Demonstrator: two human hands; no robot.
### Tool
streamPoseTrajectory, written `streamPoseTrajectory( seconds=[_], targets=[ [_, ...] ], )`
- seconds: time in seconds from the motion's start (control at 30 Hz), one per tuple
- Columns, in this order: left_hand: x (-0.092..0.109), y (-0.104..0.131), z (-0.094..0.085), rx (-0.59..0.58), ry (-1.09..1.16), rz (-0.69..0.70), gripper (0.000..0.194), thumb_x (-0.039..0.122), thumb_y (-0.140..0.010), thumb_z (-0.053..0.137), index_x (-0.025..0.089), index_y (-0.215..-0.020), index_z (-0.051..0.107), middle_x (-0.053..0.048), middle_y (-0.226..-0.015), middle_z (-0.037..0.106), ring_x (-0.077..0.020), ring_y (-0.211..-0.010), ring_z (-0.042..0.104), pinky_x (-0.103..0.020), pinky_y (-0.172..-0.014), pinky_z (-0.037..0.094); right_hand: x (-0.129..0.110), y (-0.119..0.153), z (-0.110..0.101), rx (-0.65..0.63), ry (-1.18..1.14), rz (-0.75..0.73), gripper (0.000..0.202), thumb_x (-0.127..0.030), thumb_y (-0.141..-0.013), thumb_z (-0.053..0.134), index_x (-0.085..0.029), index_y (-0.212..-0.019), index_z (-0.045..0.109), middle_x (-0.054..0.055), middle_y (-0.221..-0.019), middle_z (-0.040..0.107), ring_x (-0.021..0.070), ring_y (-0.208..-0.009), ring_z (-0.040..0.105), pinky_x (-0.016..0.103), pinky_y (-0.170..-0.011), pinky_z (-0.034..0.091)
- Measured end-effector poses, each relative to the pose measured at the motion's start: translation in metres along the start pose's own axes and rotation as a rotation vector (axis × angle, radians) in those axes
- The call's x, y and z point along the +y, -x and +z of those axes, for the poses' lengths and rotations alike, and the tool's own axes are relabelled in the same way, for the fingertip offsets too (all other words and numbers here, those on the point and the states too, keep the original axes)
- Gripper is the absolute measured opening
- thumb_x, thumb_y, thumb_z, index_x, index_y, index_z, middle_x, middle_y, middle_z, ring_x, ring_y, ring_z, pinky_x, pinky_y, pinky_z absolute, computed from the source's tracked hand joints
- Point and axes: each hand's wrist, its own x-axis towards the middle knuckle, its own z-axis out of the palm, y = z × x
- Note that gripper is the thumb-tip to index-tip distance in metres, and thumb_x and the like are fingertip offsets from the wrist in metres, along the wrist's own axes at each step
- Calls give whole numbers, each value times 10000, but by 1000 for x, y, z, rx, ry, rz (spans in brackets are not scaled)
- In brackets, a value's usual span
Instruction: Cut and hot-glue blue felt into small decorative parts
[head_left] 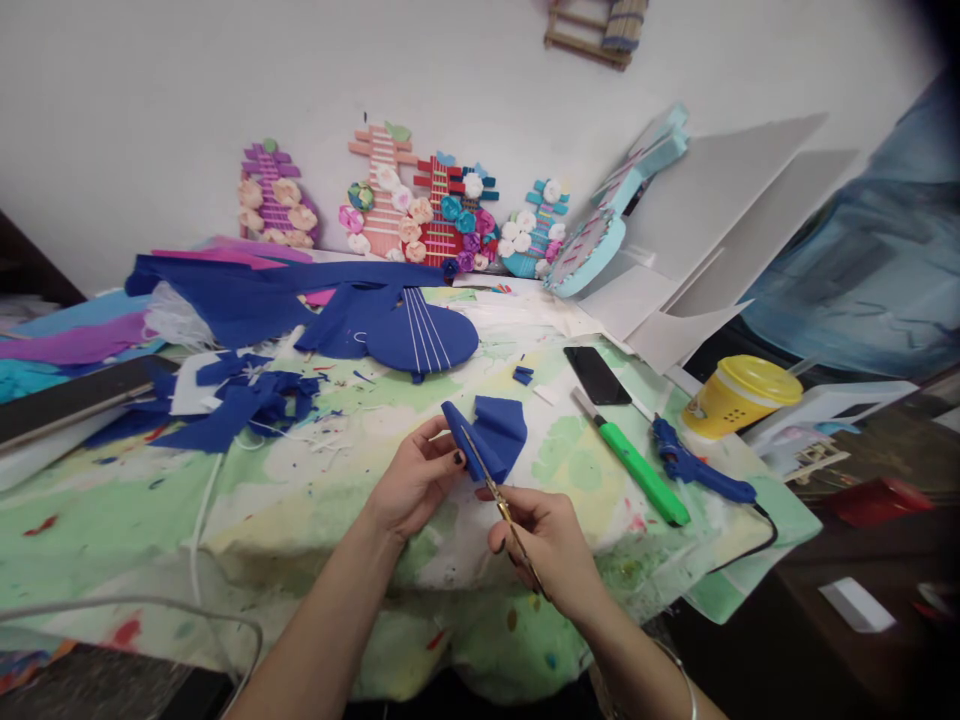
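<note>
My left hand [416, 478] pinches the edge of a folded piece of dark blue crepe paper [501, 432] above the front of the table. In my right hand [551, 545] is a pair of scissors [501, 497] with gold-coloured handles, its blades lying against the blue paper between my hands. Whether the blades are apart is too small to tell. Beyond my hands lies a blue guitar-shaped body [390, 340] with white strings. A few tiny blue pieces [523, 375] rest on the tablecloth just past the paper.
On the right lie a green utility knife [643, 475], a black phone [598, 376], a blue glue gun [694, 465] and a yellow-lidded container [739, 398]. Blue scraps [259, 405] are heaped at left. Several flower-decorated guitars [379, 200] lean on the wall. A white cable [206, 520] crosses the cloth.
</note>
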Motion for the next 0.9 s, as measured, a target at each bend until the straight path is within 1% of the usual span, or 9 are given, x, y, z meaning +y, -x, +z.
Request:
streamPoseTrajectory(
  seconds=[0.03,0.13,0.2,0.43,0.53,0.73,0.83,0.9],
  targets=[
    [0,0,1,-10,-1,13,370,94,-604,808,144,-939,658,-28,-733,698,-124,-647,630,-235,-655,507,-1,0,1,-1,-17,-2,142,-223,-641,588,-129,-716,663,-34,-488,518,34,-371,299,169,-339,197],
    [1,1,3,-44,-3,37,383,134,-612,815,149,-968,674,-24,-744,692,-123,-645,621,-224,-635,495,-2,-1,2,0,-55,3,323,-315,-614,658,-103,-856,686,-71,-428,414,40,-370,282,177,-347,185],
    [1,3,5,-63,-2,35,386,154,-612,821,151,-973,683,-25,-754,691,-120,-653,619,-220,-643,493,-2,0,2,-6,-66,8,385,-343,-612,672,-91,-902,688,-82,-424,388,40,-366,281,182,-353,194],
    [1,4,3,-110,-24,17,409,189,-643,807,165,-1031,682,-20,-735,668,-109,-631,587,-219,-632,493,2,3,0,-56,-91,-75,437,-398,-648,686,-77,-944,682,-86,-448,374,35,-363,282,189,-371,225],
    [-1,4,2,-104,-50,26,409,194,-655,798,168,-1045,679,-25,-742,666,-112,-634,588,-232,-657,500,3,3,1,-42,-83,-63,438,-404,-640,693,-82,-936,683,-91,-433,362,40,-365,289,191,-376,240],
    [-3,4,3,-136,-111,17,389,184,-668,786,168,-1042,684,-29,-711,658,-112,-596,577,-237,-647,488,1,2,3,-20,-85,-20,396,-398,-626,678,-99,-885,678,-92,-435,361,40,-364,288,192,-378,253],
    [-3,4,4,-134,-111,36,409,195,-680,778,174,-1075,675,-30,-732,667,-110,-586,567,-250,-663,485,0,3,3,-4,-80,-26,453,-454,-637,687,-91,-907,671,-88,-448,367,44,-364,299,194,-375,257],
    [-2,4,5,-122,-94,46,434,191,-680,778,178,-1098,665,-33,-767,674,-109,-607,570,-247,-671,485,0,4,3,-9,-82,-59,528,-532,-657,676,-84,-939,661,-73,-483,397,44,-370,318,194,-378,261]
  ],
)
